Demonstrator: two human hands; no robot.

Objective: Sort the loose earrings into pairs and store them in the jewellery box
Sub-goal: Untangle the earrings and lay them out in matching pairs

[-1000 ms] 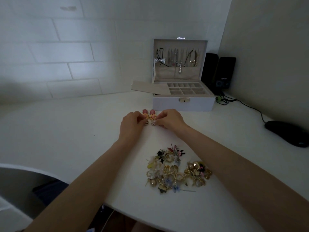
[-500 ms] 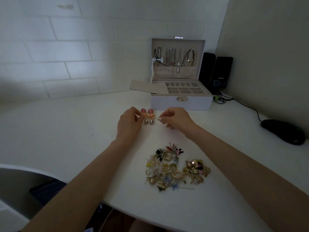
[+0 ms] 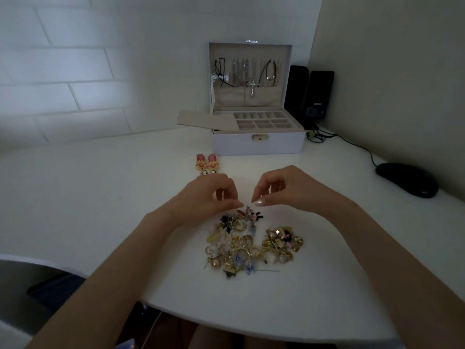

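Observation:
A matched pair of pink-and-gold earrings point(image 3: 207, 163) lies side by side on the white table, left of the jewellery box point(image 3: 256, 144). The box stands open at the back, with small empty compartments and necklaces hanging in its lid. A heap of loose earrings point(image 3: 251, 245) sits near the table's front edge. My left hand point(image 3: 208, 195) and my right hand point(image 3: 284, 190) hover just above the heap's far edge. Their fingers are loosely curved with the tips pointing down, and nothing is held in either.
A beige insert panel point(image 3: 201, 119) leans off the box's left side. Two black speakers point(image 3: 319, 94) stand behind the box at the right, and a black mouse point(image 3: 406, 178) with its cable lies far right. A chair point(image 3: 20, 285) shows at the lower left.
Both hands let go of the pink earring pair, which stays on the table, and drew back toward me to the far edge of the heap.

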